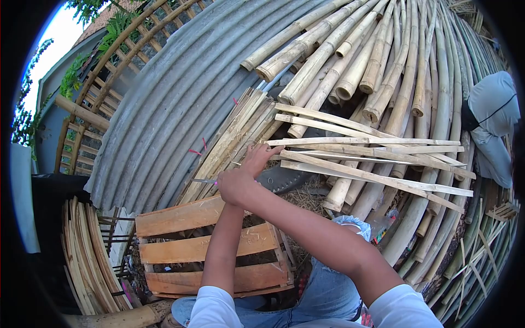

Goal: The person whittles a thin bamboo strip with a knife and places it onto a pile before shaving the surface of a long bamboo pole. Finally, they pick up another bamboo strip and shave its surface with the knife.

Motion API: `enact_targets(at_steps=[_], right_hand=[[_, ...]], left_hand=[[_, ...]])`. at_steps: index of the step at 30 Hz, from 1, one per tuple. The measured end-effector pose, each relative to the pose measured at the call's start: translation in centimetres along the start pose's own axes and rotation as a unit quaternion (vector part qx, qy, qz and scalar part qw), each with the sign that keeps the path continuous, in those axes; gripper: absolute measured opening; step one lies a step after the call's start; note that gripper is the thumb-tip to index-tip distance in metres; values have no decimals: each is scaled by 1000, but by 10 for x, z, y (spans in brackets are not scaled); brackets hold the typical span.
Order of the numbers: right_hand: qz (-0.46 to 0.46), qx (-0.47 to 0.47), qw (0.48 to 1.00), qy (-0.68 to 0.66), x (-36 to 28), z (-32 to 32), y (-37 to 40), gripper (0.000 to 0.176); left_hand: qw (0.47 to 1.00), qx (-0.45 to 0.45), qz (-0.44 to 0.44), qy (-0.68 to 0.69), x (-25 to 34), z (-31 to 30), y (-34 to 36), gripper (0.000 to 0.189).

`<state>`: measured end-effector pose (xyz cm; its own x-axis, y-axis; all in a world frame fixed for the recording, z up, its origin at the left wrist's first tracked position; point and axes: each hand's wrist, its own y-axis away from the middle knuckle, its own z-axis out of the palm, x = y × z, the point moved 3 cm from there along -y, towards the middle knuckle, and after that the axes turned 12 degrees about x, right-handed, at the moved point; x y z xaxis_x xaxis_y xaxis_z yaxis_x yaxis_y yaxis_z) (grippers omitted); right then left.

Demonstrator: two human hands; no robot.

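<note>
My forearms cross near the middle of the view. My right hand (234, 186) is closed around a knife (204, 181), its blade pointing left. Just above it, my left hand (256, 159) is closed at the left ends of several long, pale split bamboo strips (372, 141). A thin strip seems to pass through its grip, with a short end showing on the left. The strips fan out to the right across thick bamboo poles (340, 186). Part of the left wrist is hidden behind the right hand.
A slatted wooden crate (208, 246) stands before my knees. Corrugated sheeting (158, 109) and a bundle of split bamboo (232, 131) lie beyond. More strips (90, 257) are at lower left. Another person's covered head (492, 104) shows at right. Whole poles (350, 38) fill the upper right.
</note>
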<state>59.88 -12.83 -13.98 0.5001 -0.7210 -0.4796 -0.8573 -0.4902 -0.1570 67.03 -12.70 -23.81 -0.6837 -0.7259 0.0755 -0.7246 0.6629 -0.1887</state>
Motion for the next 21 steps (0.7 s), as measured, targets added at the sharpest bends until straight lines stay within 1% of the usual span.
enact_targets(at_steps=[1, 3, 5, 7, 8, 9, 10, 11, 13, 14, 16, 17, 19, 20, 21], right_hand=[[0, 0, 1000, 0, 1, -1, 0, 19], [-29, -23, 999, 1, 1, -1, 0, 21], [-30, -25, 999, 8, 0, -1, 1, 21], [-31, -28, 999, 17, -1, -1, 1, 21], [-10, -22, 1000, 7, -2, 0, 0, 20], [11, -15, 1000, -3, -1, 0, 0, 19], [12, -15, 1000, -3, -1, 0, -1, 19], [14, -23, 1000, -2, -1, 1, -1, 19], [16, -32, 999, -1, 0, 2, 0, 20], [16, -30, 999, -1, 0, 2, 0, 20], [15, -29, 999, 0, 0, 1, 0, 21], [23, -41, 999, 1, 0, 2, -1, 21], [32, -54, 998, 2, 0, 2, -1, 22], [40, -49, 998, -3, 0, 2, 0, 22], [49, -45, 998, -8, 0, 2, 0, 22]], left_hand=[[1000, -9, -6, 6, 0, -1, -1, 76], [1000, -2, -7, 23, 1, -3, -1, 76], [999, 5, -10, 40, 0, -6, -1, 76], [996, -57, -34, 63, -2, -5, -1, 71], [996, -57, -33, 64, -3, -5, -2, 71], [993, -63, -61, 79, -5, -3, -3, 69], [989, -69, -89, 95, -7, -2, -4, 66], [989, -69, -89, 96, -8, 0, -4, 66], [968, -34, -159, 193, -14, 3, -5, 63], [967, -34, -159, 194, -14, 5, -5, 63], [948, -2, -200, 246, -18, 8, -5, 51], [948, -2, -199, 247, -21, 14, -4, 51], [969, 51, -125, 206, -26, 21, -3, 42], [969, 51, -125, 206, -22, 14, -3, 42], [971, 44, -120, 202, -15, 4, -3, 38]])
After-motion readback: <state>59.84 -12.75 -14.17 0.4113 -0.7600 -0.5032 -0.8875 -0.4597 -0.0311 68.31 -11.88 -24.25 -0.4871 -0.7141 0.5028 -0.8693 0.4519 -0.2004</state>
